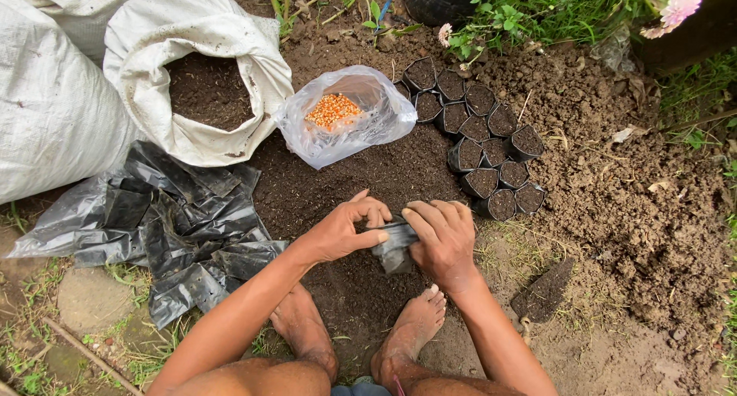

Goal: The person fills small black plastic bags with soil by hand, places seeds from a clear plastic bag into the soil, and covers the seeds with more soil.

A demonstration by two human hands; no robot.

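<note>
Both hands, left hand (342,231) and right hand (441,239), pinch an empty black grow bag (393,246) (mouth not open yet), so next I'd spread it for soil.

Hands: left hand (344,231) and right hand (444,241) meet on a small bag (394,246), above the feet (361,327).
Behind them: seed bag (345,116) lying on the soil (368,181).
Far left: sack of soil (203,74), another sack (54,104) beside it.
Left front: pile of empty bags (176,227).
Right rear: cluster of filled bags (484,143), touching one another.
</note>
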